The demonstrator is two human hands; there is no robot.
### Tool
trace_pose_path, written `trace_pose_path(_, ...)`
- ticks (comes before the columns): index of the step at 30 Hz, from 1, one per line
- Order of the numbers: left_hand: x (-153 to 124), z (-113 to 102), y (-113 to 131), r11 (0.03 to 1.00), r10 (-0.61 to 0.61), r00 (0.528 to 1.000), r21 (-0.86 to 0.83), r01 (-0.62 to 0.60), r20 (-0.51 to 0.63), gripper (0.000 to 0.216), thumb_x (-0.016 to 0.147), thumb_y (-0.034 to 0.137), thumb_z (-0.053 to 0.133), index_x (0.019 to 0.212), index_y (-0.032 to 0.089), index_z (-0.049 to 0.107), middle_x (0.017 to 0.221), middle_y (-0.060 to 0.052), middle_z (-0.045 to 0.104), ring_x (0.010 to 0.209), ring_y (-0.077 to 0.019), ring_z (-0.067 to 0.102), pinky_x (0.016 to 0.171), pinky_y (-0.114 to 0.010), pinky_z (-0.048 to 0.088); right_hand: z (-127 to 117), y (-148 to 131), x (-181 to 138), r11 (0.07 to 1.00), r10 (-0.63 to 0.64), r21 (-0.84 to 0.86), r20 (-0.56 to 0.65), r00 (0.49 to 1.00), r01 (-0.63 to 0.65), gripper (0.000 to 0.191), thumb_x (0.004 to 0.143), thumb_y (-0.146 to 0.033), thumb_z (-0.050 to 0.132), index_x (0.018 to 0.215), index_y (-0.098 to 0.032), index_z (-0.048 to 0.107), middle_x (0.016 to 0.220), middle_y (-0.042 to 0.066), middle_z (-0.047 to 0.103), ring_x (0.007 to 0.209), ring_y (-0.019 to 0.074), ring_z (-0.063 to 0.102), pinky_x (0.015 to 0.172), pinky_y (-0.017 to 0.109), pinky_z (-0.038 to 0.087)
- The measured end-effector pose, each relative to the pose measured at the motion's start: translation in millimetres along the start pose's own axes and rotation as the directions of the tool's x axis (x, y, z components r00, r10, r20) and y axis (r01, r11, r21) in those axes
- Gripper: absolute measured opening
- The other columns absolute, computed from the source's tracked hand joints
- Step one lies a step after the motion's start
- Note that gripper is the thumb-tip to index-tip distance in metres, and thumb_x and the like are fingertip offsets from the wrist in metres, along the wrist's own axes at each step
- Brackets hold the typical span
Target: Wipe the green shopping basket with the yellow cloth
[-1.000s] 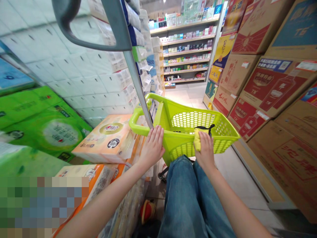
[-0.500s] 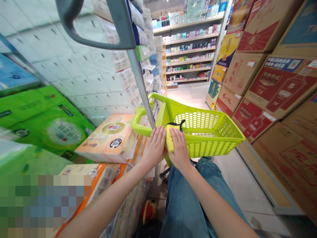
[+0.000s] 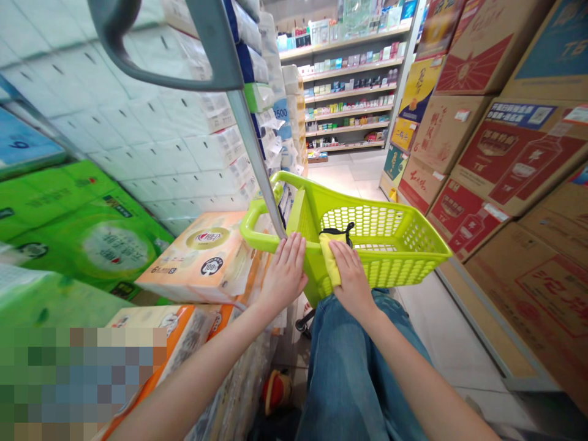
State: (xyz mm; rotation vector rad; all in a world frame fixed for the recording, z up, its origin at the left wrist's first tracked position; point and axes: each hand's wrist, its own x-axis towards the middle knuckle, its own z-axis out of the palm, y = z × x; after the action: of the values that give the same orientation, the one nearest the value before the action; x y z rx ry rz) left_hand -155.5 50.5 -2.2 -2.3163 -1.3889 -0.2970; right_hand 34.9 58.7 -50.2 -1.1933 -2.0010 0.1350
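At left, "100%" is printed on an orange pack (image 3: 195, 245). The near rim (image 3: 397, 255) of a green basket (image 3: 316, 272) is touched by the left hand (image 3: 285, 269), fingers straight; farther right, a yellow cloth (image 3: 331, 260) is gripped there by the right hand (image 3: 353, 272) (what is done or left cannot be told). At right, a carton (image 3: 519, 150) is seemingly marked "T6".

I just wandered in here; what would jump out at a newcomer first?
Probably the lime-green basket in the middle, its near rim under the person's left hand and right hand, the right one pressing a yellow cloth there. Next, the big gray handle at the upper left, atop a metal pole. Then the stacked cartons lining the right side.
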Motion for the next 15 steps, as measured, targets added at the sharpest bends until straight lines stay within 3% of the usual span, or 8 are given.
trace_pose_path(9,-0.6,0.4,0.2,1.0,0.0,1.0,0.004,0.0,-0.006,0.081,0.082,0.026,0.052,0.151,-0.001,0.02,0.159,-0.021,0.028,0.151,-0.0306,0.016,0.124,-0.048,0.016,-31.5,76.3,-37.0,0.979,0.099,-0.173,-0.075,0.992,-0.11,0.08,0.07,-0.005,0.043,0.148,-0.021,0.035,0.149,0.01,0.046,0.141,0.0259,0.038,0.118,0.054,0.026)
trace_pose_path(15,-0.5,-0.3,0.6,1.0,-0.001,1.0,0.008,0.001,-0.008,0.079,0.083,0.025,0.051,0.15,-0.003,0.021,0.158,-0.022,0.029,0.151,-0.0311,0.017,0.124,-0.048,0.015,-28.4,83.4,-42.1,0.978,0.145,-0.128,-0.15,0.978,-0.164,0.079,0.068,-0.004,0.042,0.146,-0.019,0.037,0.146,0.011,0.047,0.141,0.0268,0.036,0.117,0.056,0.028)
